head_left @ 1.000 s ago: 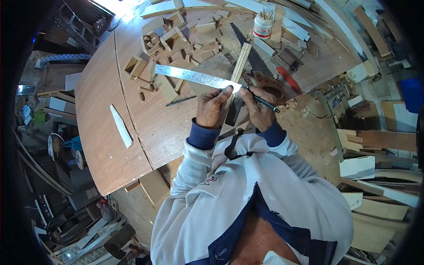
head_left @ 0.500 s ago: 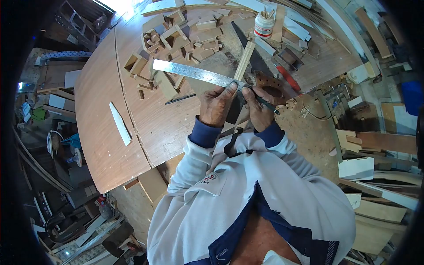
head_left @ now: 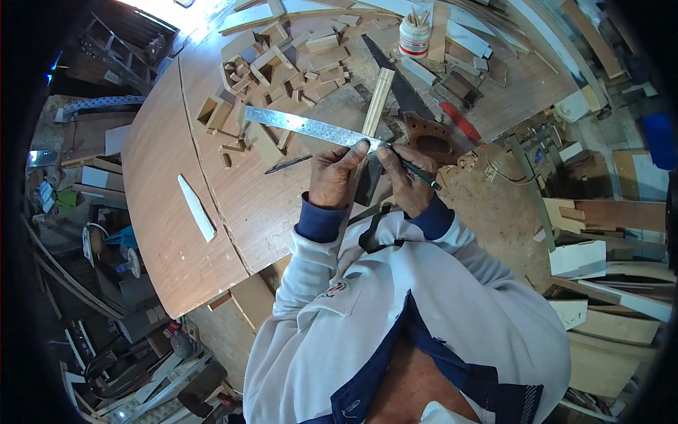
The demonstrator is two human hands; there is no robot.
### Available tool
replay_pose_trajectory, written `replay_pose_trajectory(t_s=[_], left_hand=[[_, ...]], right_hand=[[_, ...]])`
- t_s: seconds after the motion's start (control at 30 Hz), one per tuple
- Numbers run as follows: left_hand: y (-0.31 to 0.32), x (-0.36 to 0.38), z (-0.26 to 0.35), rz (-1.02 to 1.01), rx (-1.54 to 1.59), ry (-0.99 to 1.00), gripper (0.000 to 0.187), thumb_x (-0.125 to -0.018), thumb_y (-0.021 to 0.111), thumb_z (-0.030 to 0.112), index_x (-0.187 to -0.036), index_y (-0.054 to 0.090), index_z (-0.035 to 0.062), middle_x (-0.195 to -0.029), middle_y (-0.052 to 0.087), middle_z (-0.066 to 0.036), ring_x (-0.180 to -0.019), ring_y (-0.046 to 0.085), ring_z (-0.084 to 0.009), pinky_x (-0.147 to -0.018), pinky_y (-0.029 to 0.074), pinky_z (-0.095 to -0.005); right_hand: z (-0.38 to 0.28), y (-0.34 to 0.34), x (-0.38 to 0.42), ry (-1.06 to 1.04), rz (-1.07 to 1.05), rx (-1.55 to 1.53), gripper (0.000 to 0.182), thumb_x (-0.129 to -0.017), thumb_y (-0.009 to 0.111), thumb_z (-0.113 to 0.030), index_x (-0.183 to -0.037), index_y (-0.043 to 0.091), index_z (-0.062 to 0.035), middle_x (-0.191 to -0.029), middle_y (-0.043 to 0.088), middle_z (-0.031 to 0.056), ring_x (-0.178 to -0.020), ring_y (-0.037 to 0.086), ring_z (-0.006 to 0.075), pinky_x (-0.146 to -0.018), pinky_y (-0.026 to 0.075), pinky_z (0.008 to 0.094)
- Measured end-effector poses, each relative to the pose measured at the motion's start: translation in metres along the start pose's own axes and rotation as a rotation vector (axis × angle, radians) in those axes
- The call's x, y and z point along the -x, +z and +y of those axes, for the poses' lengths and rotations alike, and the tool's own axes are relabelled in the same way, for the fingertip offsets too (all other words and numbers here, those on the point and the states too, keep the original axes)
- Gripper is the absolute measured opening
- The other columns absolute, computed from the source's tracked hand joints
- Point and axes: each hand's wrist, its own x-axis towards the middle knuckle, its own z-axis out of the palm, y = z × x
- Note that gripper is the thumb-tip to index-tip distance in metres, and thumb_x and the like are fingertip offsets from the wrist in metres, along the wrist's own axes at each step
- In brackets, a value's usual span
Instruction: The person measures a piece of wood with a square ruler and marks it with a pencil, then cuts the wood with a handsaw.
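Note:
A flat metal ruler (head_left: 300, 125) lies at a slant across a narrow wooden strip (head_left: 379, 102), both up off the bench. My left hand (head_left: 332, 177) is closed on the ruler and strip where they cross, its thumb pressed on the metal. Close beside it, my right hand (head_left: 408, 180) pinches the ruler's near end with thumb and fingers. A dark pencil (head_left: 422, 174) is also tucked in the right hand, pointing down to the right. The strip's lower end is partly hidden by the hands.
Behind the hands lie a handsaw (head_left: 395, 81) with a wooden handle, a red-handled tool (head_left: 459, 121) and a white jar (head_left: 414, 39) holding sticks. Several small wooden offcuts (head_left: 272, 63) cover the bench's far side. A white pointed piece (head_left: 196, 207) rests on the left.
Both hands have shifted slightly down and left with the ruler and strip. The strip now stands a little more upright in view, and the right hand has turned slightly. The camera view has shifted too.

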Motion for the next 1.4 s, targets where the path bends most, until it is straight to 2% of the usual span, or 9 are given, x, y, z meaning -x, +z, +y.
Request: replay_pose_trajectory(t_s=[0.03, 0.57, 0.8, 0.93, 1.03, 1.13, 1.2, 1.27, 1.4], left_hand=[[-0.003, 0.0, -0.001, -0.036, 0.01, 0.007, 0.016, -0.083, 0.064, 0.009, -0.093, 0.064, -0.0027, -0.085, 0.065, -0.007, -0.073, 0.06, -0.0131, -0.067, 0.047, -0.0263], [-0.004, 0.0, -0.006, -0.007, 0.0, 0.013, 0.02, -0.083, 0.064, 0.011, -0.096, 0.063, -0.0038, -0.086, 0.064, -0.007, -0.073, 0.06, -0.0134, -0.066, 0.047, -0.0249], [-0.003, -0.005, -0.002, 0.006, -0.125, 0.043, 0.018, -0.081, 0.067, 0.013, -0.086, 0.066, -0.0039, -0.074, 0.064, -0.006, -0.062, 0.059, -0.013, -0.058, 0.046, -0.0238], [-0.005, -0.023, 0.008, -0.05, -0.372, 0.044, 0.018, -0.079, 0.07, 0.015, -0.079, 0.065, -0.0032, -0.071, 0.062, -0.004, -0.059, 0.054, -0.0093, -0.054, 0.04, -0.0221], [-0.003, -0.038, 0.022, -0.155, -0.716, 0.031, 0.025, -0.077, 0.072, 0.022, -0.071, 0.063, 0.0005, -0.06, 0.052, 0.003, -0.053, 0.042, -0.006, -0.048, 0.03, -0.0237], [0.01, -0.046, 0.04, -0.279, -0.908, 0.101, 0.03, -0.077, 0.071, 0.027, -0.069, 0.063, 0.0002, -0.056, 0.05, 0.003, -0.052, 0.042, -0.0056, -0.047, 0.03, -0.0243], [0.021, -0.047, 0.047, -0.31, -0.984, 0.055, 0.031, -0.078, 0.07, 0.028, -0.072, 0.064, -0.0013, -0.057, 0.054, 0.001, -0.052, 0.044, -0.0061, -0.048, 0.034, -0.0254], [0.033, -0.05, 0.044, -0.351, -0.884, 0.215, 0.035, -0.075, 0.07, 0.023, -0.059, 0.059, -0.0053, -0.049, 0.051, -0.004, -0.048, 0.042, -0.007, -0.046, 0.036, -0.0289], [0.044, -0.057, 0.046, -0.477, -1.079, 0.197, 0.029, -0.076, 0.068, 0.026, -0.077, 0.067, -0.0028, -0.058, 0.059, -0.006, -0.053, 0.049, -0.0079, -0.053, 0.041, -0.0279]], right_hand=[[0.002, 0.0, 0.0, -0.003, -0.013, -0.003, 0.03, -0.089, 0.057, -0.028, -0.085, 0.063, 0.0016, -0.063, 0.055, 0.0094, -0.057, 0.048, 0.0122, -0.054, 0.041, 0.0281], [0.002, 0.004, 0.004, -0.01, 0.041, 0.023, 0.034, -0.088, 0.058, -0.031, -0.08, 0.061, 0.0014, -0.062, 0.052, 0.0099, -0.055, 0.047, 0.0158, -0.053, 0.039, 0.0295], [0.005, 0.002, 0.005, 0.029, 0.038, -0.034, 0.029, -0.086, 0.061, -0.029, -0.079, 0.061, -0.0008, -0.064, 0.054, 0.0061, -0.057, 0.049, 0.0147, -0.054, 0.041, 0.0292], [0.01, -0.007, 0.005, 0.128, 0.02, -0.101, 0.029, -0.084, 0.064, -0.031, -0.083, 0.061, -0.0021, -0.068, 0.056, 0.0012, -0.062, 0.051, 0.0093, -0.056, 0.041, 0.025], [0.02, -0.016, 0.008, 0.073, 0.133, -0.164, 0.03, -0.085, 0.062, -0.032, -0.085, 0.06, -0.0019, -0.07, 0.057, 0.0023, -0.062, 0.05, 0.0066, -0.057, 0.04, 0.0217], [-0.002, -0.037, 0.014, 0.221, 0.28, -0.415, 0.027, -0.088, 0.058, -0.03, -0.088, 0.058, -0.0029, -0.074, 0.058, 0.0033, -0.062, 0.049, 0.0059, -0.058, 0.04, 0.0197], [-0.006, -0.044, 0.016, 0.043, 0.333, -0.436, 0.022, -0.09, 0.055, -0.025, -0.091, 0.057, -0.0032, -0.073, 0.059, 0.0038, -0.06, 0.047, 0.0062, -0.058, 0.04, 0.0194], [-0.011, -0.049, 0.016, -0.001, 0.347, -0.354, 0.015, -0.089, 0.055, -0.017, -0.09, 0.057, -0.0031, -0.07, 0.06, 0.0047, -0.06, 0.051, 0.007, -0.058, 0.043, 0.0214], [-0.008, -0.054, 0.01, -0.216, 0.269, 0.04, 0.008, -0.089, 0.054, -0.008, -0.093, 0.057, -0.0017, -0.069, 0.06, 0.0037, -0.062, 0.055, 0.007, -0.054, 0.044, 0.021]])
